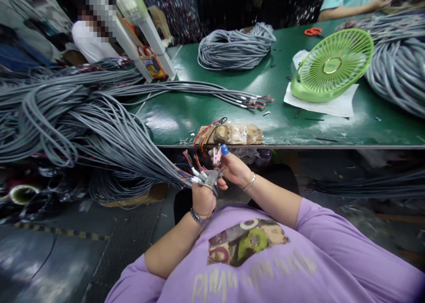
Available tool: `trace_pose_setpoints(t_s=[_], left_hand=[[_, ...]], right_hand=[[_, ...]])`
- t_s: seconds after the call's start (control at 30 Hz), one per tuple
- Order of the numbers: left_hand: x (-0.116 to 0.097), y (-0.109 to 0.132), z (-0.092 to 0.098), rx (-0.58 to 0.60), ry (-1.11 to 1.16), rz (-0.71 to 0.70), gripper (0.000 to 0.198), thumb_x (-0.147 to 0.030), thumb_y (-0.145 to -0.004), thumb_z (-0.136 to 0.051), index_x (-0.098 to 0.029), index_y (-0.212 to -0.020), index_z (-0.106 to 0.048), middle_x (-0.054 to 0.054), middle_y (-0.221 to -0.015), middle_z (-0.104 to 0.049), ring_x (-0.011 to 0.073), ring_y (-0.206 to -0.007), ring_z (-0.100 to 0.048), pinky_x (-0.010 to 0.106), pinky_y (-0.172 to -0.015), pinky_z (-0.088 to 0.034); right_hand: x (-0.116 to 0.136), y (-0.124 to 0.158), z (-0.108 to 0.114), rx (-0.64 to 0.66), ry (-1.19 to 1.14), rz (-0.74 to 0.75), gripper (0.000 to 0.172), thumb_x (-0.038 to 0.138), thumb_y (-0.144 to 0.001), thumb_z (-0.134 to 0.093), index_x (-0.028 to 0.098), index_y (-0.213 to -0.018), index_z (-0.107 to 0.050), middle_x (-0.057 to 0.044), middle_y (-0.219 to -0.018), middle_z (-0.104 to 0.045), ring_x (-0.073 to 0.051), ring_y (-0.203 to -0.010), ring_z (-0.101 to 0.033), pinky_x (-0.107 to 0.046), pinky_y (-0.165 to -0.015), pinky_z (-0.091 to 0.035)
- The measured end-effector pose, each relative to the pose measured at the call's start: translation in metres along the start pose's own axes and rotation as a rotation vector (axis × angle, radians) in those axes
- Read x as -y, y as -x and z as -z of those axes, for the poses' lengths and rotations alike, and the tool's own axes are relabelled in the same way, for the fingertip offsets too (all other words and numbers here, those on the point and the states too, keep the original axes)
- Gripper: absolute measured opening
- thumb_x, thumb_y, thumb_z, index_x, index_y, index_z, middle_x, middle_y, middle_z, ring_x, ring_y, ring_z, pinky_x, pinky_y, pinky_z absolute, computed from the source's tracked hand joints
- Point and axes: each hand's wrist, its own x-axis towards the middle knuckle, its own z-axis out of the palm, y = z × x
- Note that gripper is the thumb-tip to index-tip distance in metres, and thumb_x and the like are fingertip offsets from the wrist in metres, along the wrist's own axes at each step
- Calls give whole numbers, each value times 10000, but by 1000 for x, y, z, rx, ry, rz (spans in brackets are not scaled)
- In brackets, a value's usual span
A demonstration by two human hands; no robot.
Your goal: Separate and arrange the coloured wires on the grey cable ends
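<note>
My left hand (203, 197) is closed around the stripped ends of a thick bundle of grey cables (109, 139) that runs off to the left. Red, blue and white wire tips (191, 165) fan out above its fingers. My right hand (234, 168) pinches a small metal clip (217, 155) right beside those tips; a blue cap covers one fingertip. Both hands sit just below the front edge of the green table (206, 113). A taped wooden block with red and black wires (229, 134) lies on the table edge directly above them.
On the table lie a coil of grey cable (235, 48), a row of cables with stripped ends (232, 97), a green fan (332, 66) on white paper, orange scissors (312, 31) and more cable (398, 64) at right. Another person's arm (358, 4) rests at the far side; a seated person (89, 37) is far left.
</note>
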Motion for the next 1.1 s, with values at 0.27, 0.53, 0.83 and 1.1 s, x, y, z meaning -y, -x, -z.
trace_pose_setpoints(t_s=[0.27, 0.53, 0.83, 1.1], left_hand=[[8, 7, 14, 41, -46, -12, 292, -400, -741, -680, -147, -605, -626, 20, -527, -640, 141, -460, -618, 248, -475, -507], [15, 7, 25, 227, -292, 14, 331, -410, -805, -638, -147, -606, -673, 50, -546, -657, 144, -481, -620, 257, -528, -511], [6, 9, 23, 247, -128, 72, 302, -397, -782, -665, -139, -625, -669, 34, -519, -638, 135, -442, -596, 249, -465, -491], [-8, 3, 6, 178, 13, 87, 255, -374, -718, -702, -126, -671, -666, 3, -487, -609, 121, -422, -578, 239, -441, -497]], right_hand=[[8, 14, 20, 144, 161, -154, 523, 647, -730, -635, 129, -804, -619, -15, -681, -572, -89, -541, -488, -215, -509, -438], [21, 30, 13, 209, 563, 24, 387, 431, -598, -813, 117, -678, -602, 26, -592, -548, -63, -521, -434, -199, -514, -349], [17, 23, 33, 189, 483, 7, 407, 474, -636, -788, 107, -732, -638, -1, -637, -586, -66, -536, -443, -208, -530, -366], [14, 7, 20, 103, 306, 49, 528, 661, -722, -631, 137, -782, -620, -6, -679, -574, -68, -511, -396, -204, -480, -335]])
